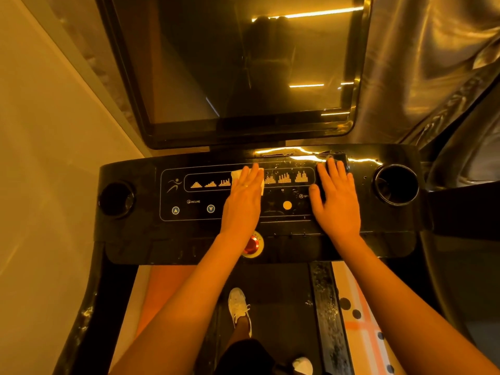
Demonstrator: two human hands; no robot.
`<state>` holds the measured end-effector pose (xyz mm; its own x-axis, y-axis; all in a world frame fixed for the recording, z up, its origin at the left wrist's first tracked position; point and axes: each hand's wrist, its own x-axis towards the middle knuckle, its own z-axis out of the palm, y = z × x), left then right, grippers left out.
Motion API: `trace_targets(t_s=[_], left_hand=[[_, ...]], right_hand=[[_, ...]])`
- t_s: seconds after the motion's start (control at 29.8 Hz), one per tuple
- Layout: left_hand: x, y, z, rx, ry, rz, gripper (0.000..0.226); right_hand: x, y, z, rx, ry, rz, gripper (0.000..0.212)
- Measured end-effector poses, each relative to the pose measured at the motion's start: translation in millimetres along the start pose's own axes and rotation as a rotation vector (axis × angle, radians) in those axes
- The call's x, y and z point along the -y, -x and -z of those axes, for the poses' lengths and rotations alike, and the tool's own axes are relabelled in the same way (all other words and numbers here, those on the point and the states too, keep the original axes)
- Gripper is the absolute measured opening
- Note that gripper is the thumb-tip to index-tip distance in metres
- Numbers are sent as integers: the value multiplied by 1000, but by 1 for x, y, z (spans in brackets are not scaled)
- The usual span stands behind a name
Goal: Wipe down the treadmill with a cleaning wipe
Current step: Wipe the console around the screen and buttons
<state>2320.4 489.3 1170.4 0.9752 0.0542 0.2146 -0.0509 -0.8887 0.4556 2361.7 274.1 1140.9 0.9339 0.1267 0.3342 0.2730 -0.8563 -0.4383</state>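
Head view: my left hand [242,197] is pressing the cleaning wipe [236,175] flat on the treadmill console [130,239], over the row of program icons, just below the screen [251,63]. Fingers are lying straight, pinching nothing; white edges are poking out either side of them. My right hand [338,204] is lying flat on the panel's right end, fingers extended, gripping nothing. Wipe is looking thin, limp, likely damp: it'll bunch, so palm pressure beats pinching; I'd take a corner only to refold. Gloss plastic, probably slick. Red stop button [251,244] is sitting beside my left wrist, worth avoiding. Left cup holder [117,199] and right cup holder [396,184]: too dark to tell contents.
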Motion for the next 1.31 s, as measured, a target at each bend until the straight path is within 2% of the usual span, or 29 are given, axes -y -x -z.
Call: trace_targets(t_s=[0.2, 0.4, 0.6, 0.84, 1.04, 1.31], left_hand=[[-7, -32, 0, 18, -39, -12, 62], [-3, 18, -10, 36, -44, 27, 63], [-10, -20, -3, 53, -68, -13, 61], [-4, 54, -10, 40, 62, 31, 58], [-7, 31, -9, 12, 67, 57, 55], [-2, 74, -22, -16, 46, 13, 57]], right_hand=[[0, 1, -1, -1, 0, 0, 54], [0, 0, -2, 1, 1, -1, 54], [-1, 0, -2, -2, 7, 7, 54], [-1, 0, -2, -13, -7, 5, 53], [-1, 1, -2, -19, 0, 7, 54], [-1, 0, -3, -22, -1, 9, 53]])
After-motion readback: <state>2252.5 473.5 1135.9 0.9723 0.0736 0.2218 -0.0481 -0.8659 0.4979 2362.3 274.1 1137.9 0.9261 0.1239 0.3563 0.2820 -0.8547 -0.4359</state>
